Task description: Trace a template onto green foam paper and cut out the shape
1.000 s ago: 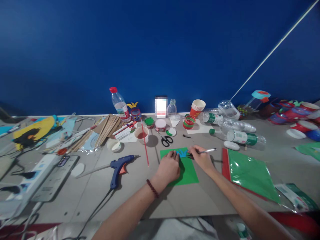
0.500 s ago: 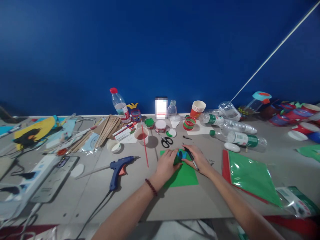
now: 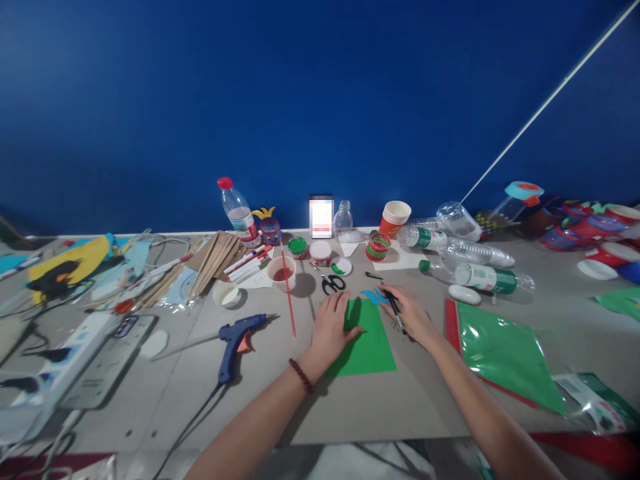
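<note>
Head view: left hand [image 3: 331,325] lies flat, fingers spread, on green paper [image 3: 367,340]; right hand [image 3: 410,313] grips a black pen [image 3: 393,309] beside a blue cutout [image 3: 374,295].

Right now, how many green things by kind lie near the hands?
Green paper sheet under the left hand: 1
Green plastic folder beside the right hand: 1
Green paint jar: 1
Total: 3
</note>
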